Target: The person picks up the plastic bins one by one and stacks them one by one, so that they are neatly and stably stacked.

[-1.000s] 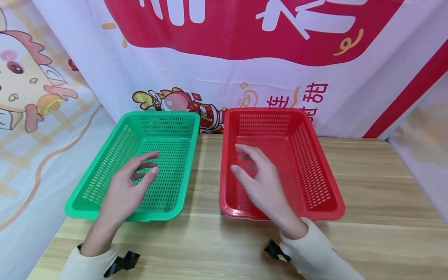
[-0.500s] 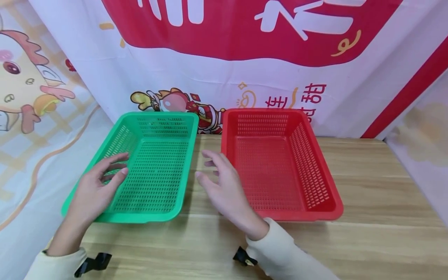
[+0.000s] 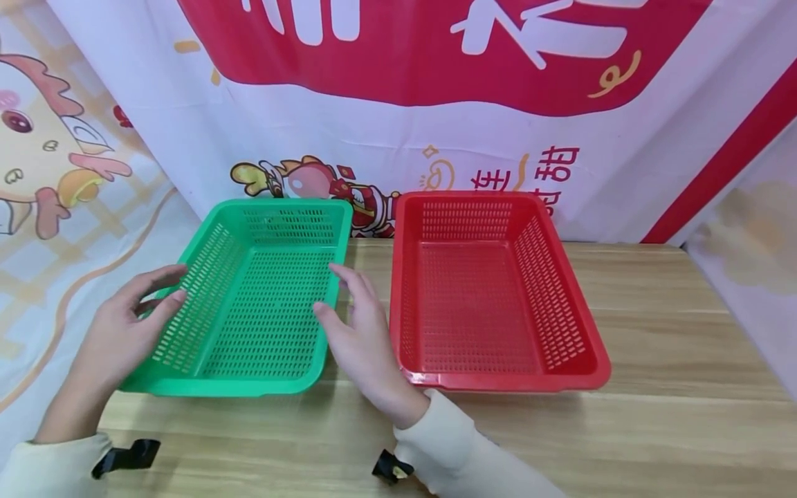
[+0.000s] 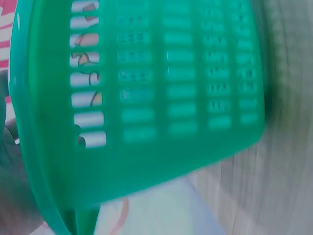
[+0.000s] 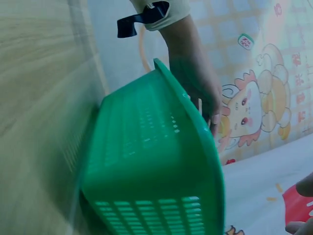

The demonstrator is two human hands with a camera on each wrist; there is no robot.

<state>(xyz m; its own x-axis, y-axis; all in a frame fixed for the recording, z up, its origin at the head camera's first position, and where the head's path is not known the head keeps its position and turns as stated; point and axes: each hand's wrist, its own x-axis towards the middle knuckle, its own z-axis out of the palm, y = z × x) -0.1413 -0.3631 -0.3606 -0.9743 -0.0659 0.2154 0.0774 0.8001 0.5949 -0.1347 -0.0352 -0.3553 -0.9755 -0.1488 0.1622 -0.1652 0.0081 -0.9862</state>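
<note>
A green plastic basket with slotted walls stands on the wooden table, with nothing in it. My left hand is at the basket's left side, its fingers gently bent near the left rim and holding nothing. By the opposite rim is my right hand, thumb and fingers spread apart, between the two baskets. In the left wrist view the green wall fills most of the picture, and part of the left hand shows beyond the rim. The right wrist view has the left hand behind the far rim and right fingertips at the edge.
A red plastic basket stands to the right of the green one, a narrow gap apart. Behind both hangs a printed cloth, and another patterned cloth covers the left side. The wooden table extends to the right.
Both hands have moved left: the left from over the green basket to its left rim, the right from over the red basket to the green basket's right rim. Both baskets stay put.
</note>
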